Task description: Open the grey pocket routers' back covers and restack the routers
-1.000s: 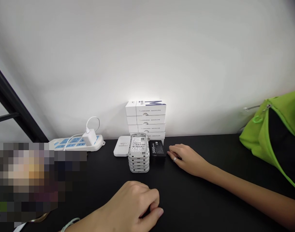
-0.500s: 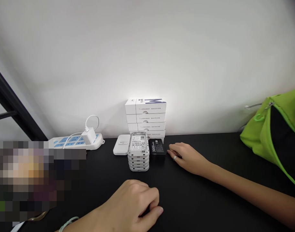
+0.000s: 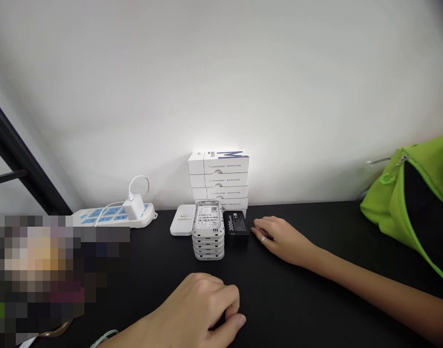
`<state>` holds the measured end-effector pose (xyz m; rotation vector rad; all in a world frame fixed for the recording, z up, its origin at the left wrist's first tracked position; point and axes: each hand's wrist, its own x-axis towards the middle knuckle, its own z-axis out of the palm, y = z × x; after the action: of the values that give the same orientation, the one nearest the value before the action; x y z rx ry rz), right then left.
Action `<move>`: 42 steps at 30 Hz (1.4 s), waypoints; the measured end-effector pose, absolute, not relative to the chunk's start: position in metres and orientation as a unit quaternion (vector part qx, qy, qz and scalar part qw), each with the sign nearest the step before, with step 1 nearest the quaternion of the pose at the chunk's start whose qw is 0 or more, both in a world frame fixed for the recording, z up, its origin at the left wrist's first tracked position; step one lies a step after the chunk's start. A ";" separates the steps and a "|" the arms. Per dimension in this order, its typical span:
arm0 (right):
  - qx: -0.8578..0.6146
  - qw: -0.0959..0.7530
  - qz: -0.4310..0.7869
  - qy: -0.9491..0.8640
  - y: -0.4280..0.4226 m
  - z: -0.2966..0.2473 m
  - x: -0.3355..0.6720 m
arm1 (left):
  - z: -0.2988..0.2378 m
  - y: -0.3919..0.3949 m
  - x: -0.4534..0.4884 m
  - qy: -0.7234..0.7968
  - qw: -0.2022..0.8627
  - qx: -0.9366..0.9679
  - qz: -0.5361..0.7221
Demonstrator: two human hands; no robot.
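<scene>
- Hardly anything has changed over the last second: the whole view sits slightly lower than half a second ago, which I put down to my head tilting, since everything shifts together.
- My left hand [image 3: 203,307] rests low over the tabletop [image 3: 297,295], its fingers loosely curled with a gap showing between thumb and forefinger; I see nothing in them.
- My right hand [image 3: 277,239], wearing a ring [image 3: 262,239], lies palm down just beside the black battery [image 3: 236,223]. Its fingers are bent under, so I cannot tell how far they are closed; nothing shows in them.
- The stack of white shells [image 3: 208,232] stands in the middle, open side up, the top one showing a printed label. It lies beyond my left hand, apart from it.
- The battery, marked 3000mAh, is close by the stack's right side; flat white covers [image 3: 182,220] lie at its left.
- Behind the shells, white boxes [image 3: 219,180] are piled near the wall.
- Nothing has been lifted or set down in that second, so I judge the handling to be at a pause.
</scene>
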<state>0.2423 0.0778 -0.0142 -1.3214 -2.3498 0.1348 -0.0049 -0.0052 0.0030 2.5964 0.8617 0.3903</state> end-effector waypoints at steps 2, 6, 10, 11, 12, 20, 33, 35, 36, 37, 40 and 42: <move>-0.477 0.234 0.060 -0.845 0.077 -0.015 0.242 | 0.004 -0.007 -0.006 0.309 0.189 0.922 0.136; -0.500 0.311 0.083 -0.804 0.076 -0.013 0.243 | 0.005 -0.008 -0.006 0.311 0.194 0.922 0.127; -0.514 0.411 0.102 -0.746 0.072 0.007 0.235 | 0.004 -0.006 -0.006 0.310 0.198 0.920 0.133; -0.508 0.422 0.115 -0.742 0.070 0.014 0.231 | 0.004 -0.006 -0.006 0.310 0.199 0.920 0.136; -0.501 0.425 0.132 -0.743 0.069 0.022 0.225 | 0.003 -0.006 -0.006 0.308 0.201 0.920 0.137; -0.447 0.366 0.285 -0.765 0.086 0.039 0.169 | 0.003 -0.007 -0.005 0.312 0.209 0.917 0.137; -0.451 0.355 0.332 -0.748 0.035 0.034 0.214 | 0.001 -0.008 -0.008 0.328 0.230 0.902 0.161; -0.460 0.341 0.342 -0.745 0.022 0.026 0.226 | 0.000 -0.008 -0.008 0.345 0.236 0.893 0.168; -0.468 0.332 0.342 -0.745 0.016 0.021 0.230 | -0.001 -0.008 -0.009 0.354 0.236 0.889 0.171; -0.475 0.323 0.340 -0.745 0.012 0.017 0.232 | -0.001 -0.008 -0.009 0.359 0.235 0.887 0.172; -0.493 0.299 0.334 -0.746 0.004 0.006 0.232 | -0.001 -0.007 -0.009 0.371 0.227 0.885 0.169; -0.494 0.287 0.335 -0.750 0.003 0.001 0.227 | -0.001 -0.007 -0.008 0.380 0.221 0.884 0.163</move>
<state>0.2271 0.0032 0.0009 -1.3189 -2.0037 0.8940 -0.0078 -0.0069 -0.0007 2.4425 1.0495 0.4504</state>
